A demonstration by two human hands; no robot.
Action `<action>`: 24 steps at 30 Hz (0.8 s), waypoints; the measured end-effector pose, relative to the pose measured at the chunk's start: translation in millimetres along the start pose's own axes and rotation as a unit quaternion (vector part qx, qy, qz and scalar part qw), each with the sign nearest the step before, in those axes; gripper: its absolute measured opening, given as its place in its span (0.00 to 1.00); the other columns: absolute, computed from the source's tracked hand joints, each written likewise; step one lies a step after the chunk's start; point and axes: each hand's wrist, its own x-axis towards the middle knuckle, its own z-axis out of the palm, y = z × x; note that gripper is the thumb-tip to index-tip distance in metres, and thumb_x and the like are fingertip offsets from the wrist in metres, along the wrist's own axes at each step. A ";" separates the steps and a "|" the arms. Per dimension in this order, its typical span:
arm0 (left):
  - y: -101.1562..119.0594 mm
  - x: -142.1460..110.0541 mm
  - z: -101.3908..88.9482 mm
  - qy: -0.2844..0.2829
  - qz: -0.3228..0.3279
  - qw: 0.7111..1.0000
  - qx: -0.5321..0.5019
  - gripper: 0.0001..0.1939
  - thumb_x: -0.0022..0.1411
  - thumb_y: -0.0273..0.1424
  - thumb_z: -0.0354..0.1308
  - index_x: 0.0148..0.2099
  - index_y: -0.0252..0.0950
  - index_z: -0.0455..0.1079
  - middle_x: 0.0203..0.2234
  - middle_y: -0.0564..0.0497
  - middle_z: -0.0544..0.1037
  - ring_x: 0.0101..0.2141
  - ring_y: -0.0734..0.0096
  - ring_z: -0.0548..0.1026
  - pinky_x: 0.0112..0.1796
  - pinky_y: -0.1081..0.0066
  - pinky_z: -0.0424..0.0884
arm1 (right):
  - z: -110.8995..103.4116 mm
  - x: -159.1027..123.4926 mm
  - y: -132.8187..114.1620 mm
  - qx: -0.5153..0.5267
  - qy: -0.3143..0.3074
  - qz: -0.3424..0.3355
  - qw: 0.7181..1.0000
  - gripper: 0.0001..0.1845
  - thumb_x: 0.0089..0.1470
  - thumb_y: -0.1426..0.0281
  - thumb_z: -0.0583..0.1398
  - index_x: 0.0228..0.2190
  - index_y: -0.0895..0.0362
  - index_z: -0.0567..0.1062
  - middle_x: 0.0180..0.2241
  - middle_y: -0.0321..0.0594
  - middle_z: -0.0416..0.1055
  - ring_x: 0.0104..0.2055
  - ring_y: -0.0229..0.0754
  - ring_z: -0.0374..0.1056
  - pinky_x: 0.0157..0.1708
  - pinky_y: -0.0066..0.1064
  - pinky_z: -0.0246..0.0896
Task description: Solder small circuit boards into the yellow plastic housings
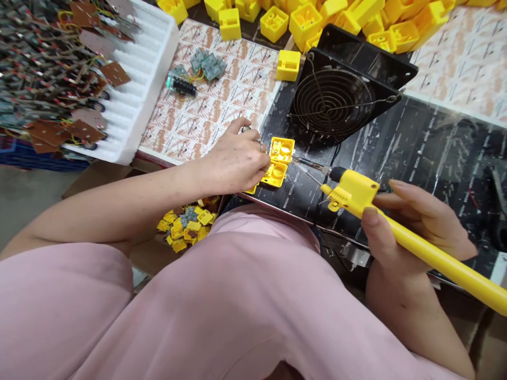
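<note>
In the head view, my right hand is closed around a yellow soldering iron with a long handle. Its dark metal tip and a thin feed tube point left, toward an opened small yellow plastic case. My left hand, wearing rings, has its fingers bent down at the left side of this case. Those fingertips are partly hidden, but they seem to grip its edge. The case lies on the black bench mat with its round recesses facing up. Whether the iron's tip touches it I cannot tell.
A black fan stands tilted behind the case. Yellow housings are piled along the back. On the left, a white foam tray bears many wired circuit boards. Grey parts with wires lie on the patterned sheet. Below the bench edge is a box of yellow pieces.
</note>
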 end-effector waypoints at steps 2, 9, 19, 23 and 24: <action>0.0 0.0 3.1 0.012 -0.002 1.000 -0.011 0.17 0.68 0.32 0.49 0.30 0.39 0.76 0.29 0.47 0.81 0.45 0.54 0.77 0.64 0.41 0.63 | 1.1 0.8 0.5 -0.002 0.013 -0.053 0.998 0.28 0.50 0.69 0.75 0.53 0.48 0.83 0.41 0.40 0.85 0.29 0.41 0.79 0.23 0.27 0.71; -29.9 -1.4 -15.3 0.031 0.013 0.996 -0.083 0.18 0.71 0.37 0.51 0.42 0.42 0.83 0.38 0.52 0.85 0.45 0.57 0.82 0.66 0.38 0.61 | -1.9 -1.7 11.5 -0.004 0.089 -0.096 0.991 0.25 0.50 0.71 0.75 0.51 0.48 0.84 0.38 0.37 0.85 0.29 0.39 0.79 0.29 0.27 0.73; -11.2 1.1 -1.9 -0.095 0.121 0.987 -0.037 0.30 0.67 0.42 0.67 0.69 0.50 0.72 0.76 0.40 0.58 0.75 0.40 0.56 0.67 0.39 0.65 | -17.1 -8.3 8.6 -0.031 0.177 -0.029 0.983 0.19 0.45 0.63 0.77 0.42 0.44 0.87 0.28 0.40 0.83 0.21 0.43 0.76 0.18 0.30 0.69; -48.3 -70.2 -33.7 -0.176 0.120 0.974 -0.076 0.22 0.63 0.41 0.70 0.60 0.50 0.81 0.64 0.43 0.78 0.62 0.51 0.77 0.60 0.62 0.74 | -7.6 -5.1 9.6 -0.042 0.177 -0.011 0.983 0.19 0.40 0.61 0.77 0.38 0.41 0.87 0.24 0.39 0.81 0.15 0.47 0.70 0.10 0.33 0.60; -59.1 -82.1 -42.4 -0.207 0.118 0.964 -0.118 0.18 0.66 0.39 0.67 0.57 0.50 0.82 0.59 0.47 0.82 0.56 0.58 0.82 0.55 0.68 0.76 | -4.9 -3.5 10.1 -0.042 0.186 -0.021 0.981 0.18 0.39 0.61 0.77 0.37 0.40 0.88 0.23 0.39 0.80 0.14 0.48 0.69 0.09 0.34 0.58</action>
